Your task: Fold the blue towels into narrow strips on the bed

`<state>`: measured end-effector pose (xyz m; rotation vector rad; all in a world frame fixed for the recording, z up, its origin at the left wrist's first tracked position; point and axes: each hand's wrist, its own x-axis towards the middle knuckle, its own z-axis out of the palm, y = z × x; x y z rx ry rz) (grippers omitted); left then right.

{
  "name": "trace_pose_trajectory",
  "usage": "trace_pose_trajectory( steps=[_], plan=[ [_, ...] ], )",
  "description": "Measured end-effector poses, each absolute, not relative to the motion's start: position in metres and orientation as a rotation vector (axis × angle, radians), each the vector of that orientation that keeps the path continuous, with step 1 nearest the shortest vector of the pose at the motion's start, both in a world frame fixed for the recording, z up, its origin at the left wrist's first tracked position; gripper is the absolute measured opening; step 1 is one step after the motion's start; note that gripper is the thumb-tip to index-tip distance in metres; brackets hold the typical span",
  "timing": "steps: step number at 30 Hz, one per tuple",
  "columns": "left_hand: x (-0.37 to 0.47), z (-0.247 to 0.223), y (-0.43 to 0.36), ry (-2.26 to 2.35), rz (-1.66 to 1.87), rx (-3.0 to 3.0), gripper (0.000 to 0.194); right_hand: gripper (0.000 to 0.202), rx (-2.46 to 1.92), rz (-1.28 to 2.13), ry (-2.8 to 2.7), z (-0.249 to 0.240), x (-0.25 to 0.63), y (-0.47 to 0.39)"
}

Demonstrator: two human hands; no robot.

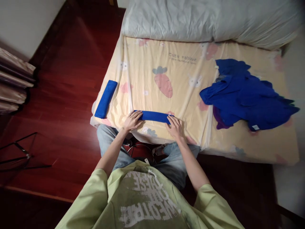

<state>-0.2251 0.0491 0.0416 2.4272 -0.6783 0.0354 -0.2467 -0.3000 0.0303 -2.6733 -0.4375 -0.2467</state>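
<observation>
A long, narrow folded strip of blue cloth (pixel 154 116) lies across the near edge of the bed in front of me. My left hand (pixel 132 121) rests on its left end, fingers stretched flat over the fabric. On the opposite end lies my right hand (pixel 175 127), its fingers slightly bent on top and the thumb apart at the near side. Further left, a folded blue cloth bundle (pixel 105 99) sits at an angle close to the bed's corner. A loose pile of blue clothes (pixel 247 95) is heaped on the right, with some purple fabric (pixel 218 118) showing underneath.
The bed (pixel 143 79) has a pale yellow sheet with carrot and rabbit prints. A light grey rolled quilt or cushion (pixel 190 20) runs along the far side. Curtains (pixel 14 82) hang at the left, and black tripod legs (pixel 25 154) stand on the dark red floor.
</observation>
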Motion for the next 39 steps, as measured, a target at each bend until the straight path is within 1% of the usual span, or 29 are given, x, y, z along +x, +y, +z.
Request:
trace_pose_trajectory(
  steps=[3, 9, 12, 17, 22, 26, 30, 33, 39],
  plan=[
    [-0.214, 0.046, 0.053, -0.699, -0.024, 2.514, 0.045, 0.041, -2.714, -0.154, -0.534, 0.037, -0.234, -0.306],
    [-0.202, 0.059, 0.066, -0.825, -0.049, 2.551, 0.044, 0.049, -2.786, -0.033, -0.749, 0.053, -0.212, -0.319],
    [-0.210, 0.071, 0.076, -0.912, -0.029, 2.571, 0.043, 0.044, -2.815, -0.029, -0.837, 0.067, -0.198, -0.318],
    [-0.243, 0.083, 0.108, -1.006, 0.062, 2.527, 0.035, 0.036, -2.855, -0.076, -1.039, 0.102, -0.160, -0.290],
    [-0.278, 0.088, 0.158, -0.988, 0.224, 2.507, 0.032, 0.038, -2.834, -0.156, -1.373, 0.131, -0.107, -0.220],
    [-0.295, 0.092, 0.204, -0.863, 0.364, 2.537, 0.031, 0.037, -2.738, -0.257, -1.613, 0.139, -0.058, -0.139],
    [-0.300, 0.090, 0.247, -0.694, 0.439, 2.561, 0.035, 0.033, -2.610, -0.397, -1.769, 0.134, -0.013, -0.052],
    [-0.297, 0.080, 0.270, -0.602, 0.522, 2.608, 0.039, 0.032, -2.557, -0.480, -1.823, 0.125, 0.013, 0.005],
    [-0.282, 0.057, 0.290, -0.538, 0.628, 2.635, 0.051, 0.029, -2.490, -0.481, -1.856, 0.100, 0.047, 0.073]
  ],
)
